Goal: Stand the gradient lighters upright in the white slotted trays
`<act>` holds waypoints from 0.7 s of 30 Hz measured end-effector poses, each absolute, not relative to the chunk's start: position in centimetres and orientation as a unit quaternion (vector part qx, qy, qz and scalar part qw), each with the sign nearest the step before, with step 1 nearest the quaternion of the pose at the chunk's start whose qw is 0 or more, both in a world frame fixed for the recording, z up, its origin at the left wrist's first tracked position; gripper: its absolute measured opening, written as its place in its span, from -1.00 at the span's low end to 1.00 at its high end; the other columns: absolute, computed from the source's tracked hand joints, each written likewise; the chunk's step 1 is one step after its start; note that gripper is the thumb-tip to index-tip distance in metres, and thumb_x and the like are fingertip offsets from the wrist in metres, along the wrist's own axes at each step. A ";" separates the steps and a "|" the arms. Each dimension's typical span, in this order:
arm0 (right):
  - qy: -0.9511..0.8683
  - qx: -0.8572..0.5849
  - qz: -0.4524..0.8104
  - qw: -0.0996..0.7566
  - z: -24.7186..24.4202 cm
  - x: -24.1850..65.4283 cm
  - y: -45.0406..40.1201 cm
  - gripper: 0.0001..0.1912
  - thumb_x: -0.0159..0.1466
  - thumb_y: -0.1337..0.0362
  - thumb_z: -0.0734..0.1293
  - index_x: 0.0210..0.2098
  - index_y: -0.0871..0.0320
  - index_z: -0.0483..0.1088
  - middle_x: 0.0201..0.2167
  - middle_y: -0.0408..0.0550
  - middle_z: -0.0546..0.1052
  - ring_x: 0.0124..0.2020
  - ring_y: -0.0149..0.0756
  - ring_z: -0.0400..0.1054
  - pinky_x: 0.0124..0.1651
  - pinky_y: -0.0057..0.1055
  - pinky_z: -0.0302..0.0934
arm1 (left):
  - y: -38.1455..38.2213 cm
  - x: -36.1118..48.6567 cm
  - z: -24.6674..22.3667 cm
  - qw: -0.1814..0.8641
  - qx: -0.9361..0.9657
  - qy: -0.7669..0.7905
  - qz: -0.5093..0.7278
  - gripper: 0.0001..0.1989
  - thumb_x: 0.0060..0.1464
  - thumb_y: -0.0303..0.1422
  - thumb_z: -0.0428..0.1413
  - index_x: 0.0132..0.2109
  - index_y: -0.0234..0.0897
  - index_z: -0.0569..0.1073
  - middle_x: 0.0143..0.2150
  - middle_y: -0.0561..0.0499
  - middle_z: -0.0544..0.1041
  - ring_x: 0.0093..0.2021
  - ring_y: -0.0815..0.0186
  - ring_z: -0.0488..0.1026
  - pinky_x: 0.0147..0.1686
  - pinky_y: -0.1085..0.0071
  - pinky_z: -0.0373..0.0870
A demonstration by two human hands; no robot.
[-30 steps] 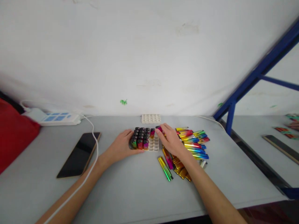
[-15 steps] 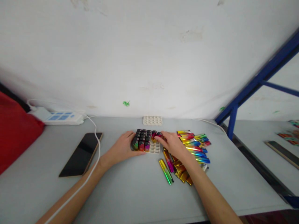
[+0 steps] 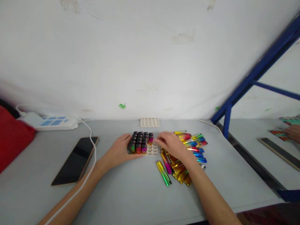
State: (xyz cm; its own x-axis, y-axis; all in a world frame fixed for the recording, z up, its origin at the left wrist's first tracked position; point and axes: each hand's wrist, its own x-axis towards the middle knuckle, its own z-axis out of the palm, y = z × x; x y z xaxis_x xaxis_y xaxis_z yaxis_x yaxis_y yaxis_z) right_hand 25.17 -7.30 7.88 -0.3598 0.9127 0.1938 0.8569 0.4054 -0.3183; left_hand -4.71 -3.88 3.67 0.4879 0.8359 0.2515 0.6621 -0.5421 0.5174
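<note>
Lighters with black tops and shiny coloured bodies stand upright in rows in a white tray with small holes. My left hand is wrapped round the tray's left side, thumb along the front and fingers behind. Bare holes show at the tray's front right. My right hand is at the tray's right edge, fingers curved and thumb apart, beside a standing purple lighter. I see nothing between its fingers. Under and beyond that wrist lies a pile of loose metallic lighters. One yellow-green lighter lies in front.
Another white tray lies by the wall. On the left are a phone, a power strip, a white cable crossing my left forearm and a red item. Beyond a blue frame, another person's hand is near more lighters.
The view has shifted slightly. My right hand held a lighter over the tray's right part; now its fingers look free of it, just off the standing lighters. My left hand stays on the tray.
</note>
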 end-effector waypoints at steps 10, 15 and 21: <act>-0.714 -0.682 0.059 0.147 5.5 36.7 -4.9 -0.65 0.52 0.40 0.36 0.23 0.22 0.64 0.21 0.25 0.69 0.24 0.03 0.59 0.38 -0.11 0.36 | -3.8 -4.7 3.5 0.182 0.839 0.455 0.236 -0.29 -0.05 0.23 0.46 0.10 -0.11 0.62 0.11 -0.21 0.67 0.16 -0.19 0.62 0.28 -0.15 0.56; -0.718 -0.679 0.069 0.139 5.4 37.1 -4.9 -0.73 0.49 0.36 0.42 0.12 0.15 0.70 0.01 0.16 0.74 0.06 -0.03 0.63 0.23 -0.21 0.40 | -3.8 -4.6 3.8 0.184 0.840 0.455 0.231 -0.29 -0.05 0.22 0.46 0.08 -0.15 0.63 0.09 -0.23 0.67 0.14 -0.21 0.63 0.26 -0.19 0.57; -0.704 -0.660 0.051 0.255 5.3 35.9 -4.8 -0.74 0.55 0.27 0.30 0.02 0.15 0.64 -0.12 0.14 0.69 -0.10 -0.08 0.57 0.07 -0.25 0.37 | -3.6 -4.8 3.4 0.185 0.839 0.460 0.223 -0.28 -0.06 0.20 0.47 0.12 -0.13 0.62 0.18 -0.26 0.66 0.24 -0.27 0.59 0.32 -0.23 0.52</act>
State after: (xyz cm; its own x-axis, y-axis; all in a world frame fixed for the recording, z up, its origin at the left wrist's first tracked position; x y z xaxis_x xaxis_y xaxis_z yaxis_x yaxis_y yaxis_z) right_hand 35.88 -4.80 5.26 0.0026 0.9563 0.2923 0.9044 0.1224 -0.4088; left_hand -4.76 -3.61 3.35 0.4770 0.8550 0.2036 0.6906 -0.5079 0.5150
